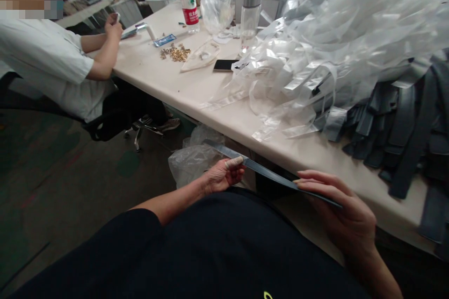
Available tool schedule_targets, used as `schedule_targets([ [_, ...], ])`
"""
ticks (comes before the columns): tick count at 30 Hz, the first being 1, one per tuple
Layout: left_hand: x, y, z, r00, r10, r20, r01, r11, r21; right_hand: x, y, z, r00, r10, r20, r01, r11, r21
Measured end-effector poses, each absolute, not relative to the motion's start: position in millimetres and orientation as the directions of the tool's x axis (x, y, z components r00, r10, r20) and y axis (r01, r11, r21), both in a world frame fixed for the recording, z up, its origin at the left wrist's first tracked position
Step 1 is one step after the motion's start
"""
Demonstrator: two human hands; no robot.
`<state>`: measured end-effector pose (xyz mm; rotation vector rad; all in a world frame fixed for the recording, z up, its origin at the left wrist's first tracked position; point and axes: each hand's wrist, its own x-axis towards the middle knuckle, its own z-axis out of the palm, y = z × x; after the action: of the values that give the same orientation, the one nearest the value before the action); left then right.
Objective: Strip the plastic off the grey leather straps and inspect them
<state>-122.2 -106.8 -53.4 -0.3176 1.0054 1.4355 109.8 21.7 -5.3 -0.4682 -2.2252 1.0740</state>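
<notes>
A long, flat dark grey strap stretches between my two hands, just off the table's near edge. My left hand is closed around it, with a pale wrapping on the thumb or a finger, and the strap's far end sticks out beyond. My right hand pinches the strap near its other end, with the fingers laid along it. Many similar grey straps hang over the table edge at the right. A big heap of clear plastic strips lies beside them.
The cream-topped table carries a phone, small brass-coloured pieces, a water bottle and a glass flask. A co-worker in a white shirt sits at the left. Below the edge hangs a plastic bag.
</notes>
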Motion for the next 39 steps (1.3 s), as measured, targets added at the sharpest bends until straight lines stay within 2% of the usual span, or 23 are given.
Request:
schedule_targets([
  [4,-121.2,-108.8,-52.4,-0.139,0.664,-0.735,-0.909,0.209,0.361,107.7,19.6,-1.3,-0.797,0.424,0.431,0.027,0.737,-0.676],
  [7,-119.0,-109.2,-50.8,-0.131,0.663,-0.737,-0.906,0.221,0.36,103.8,14.7,-2.0,-0.782,0.399,0.479,0.005,0.772,-0.635],
  [15,-113.6,-109.9,-45.0,-0.078,0.706,-0.704,-0.855,0.317,0.411,73.5,5.4,-19.4,-0.807,0.354,0.473,-0.126,0.679,-0.723],
  [19,-107.1,-111.9,-47.7,-0.071,0.806,-0.588,-0.788,0.316,0.529,51.8,3.3,-37.6,-0.843,0.346,0.411,-0.135,0.603,-0.786],
  [21,-104.7,-113.8,-45.7,-0.073,0.842,-0.534,-0.76,0.3,0.576,47.6,2.9,-40.6,-0.853,0.371,0.368,-0.106,0.566,-0.817],
  [24,-107.9,-115.0,-37.8,-0.076,0.872,-0.483,-0.779,0.251,0.575,57.1,6.4,-33.9,-0.837,0.458,0.3,-0.05,0.48,-0.876],
  [27,-126.5,-113.1,-28.9,-0.281,0.834,-0.475,-0.854,0.009,0.521,83.5,14.7,-22.2,-0.823,0.512,0.247,-0.038,0.383,-0.923],
  [29,-149.0,-112.2,-24.1,-0.465,0.709,-0.53,-0.858,-0.211,0.469,104.5,20.2,-17.1,-0.812,0.532,0.239,-0.044,0.353,-0.935],
  [31,-175.4,-113.8,-19.0,-0.599,0.562,-0.571,-0.8,-0.396,0.45,123.0,23.2,-15.6,-0.795,0.565,0.221,-0.024,0.334,-0.942],
  [33,-198.1,-117.7,-13.0,-0.712,0.435,-0.551,-0.698,-0.525,0.486,135.8,22.3,-17.2,-0.762,0.619,0.188,0.019,0.312,-0.95],
  [36,-209.6,-122.3,-3.3,-0.87,0.308,-0.384,-0.491,-0.59,0.641,142.9,15.6,-22.1,-0.71,0.691,0.135,0.07,0.26,-0.963],
  [38,-199.5,-120.2,1.0,-0.915,0.341,-0.215,-0.376,-0.533,0.758,141.4,11.4,-24.7,-0.675,0.734,0.068,0.091,0.175,-0.98],
  [39,-190.6,-117.2,1.7,-0.899,0.413,-0.142,-0.348,-0.48,0.805,139.7,10.7,-25.2,-0.664,0.747,0.034,0.092,0.126,-0.988],
])
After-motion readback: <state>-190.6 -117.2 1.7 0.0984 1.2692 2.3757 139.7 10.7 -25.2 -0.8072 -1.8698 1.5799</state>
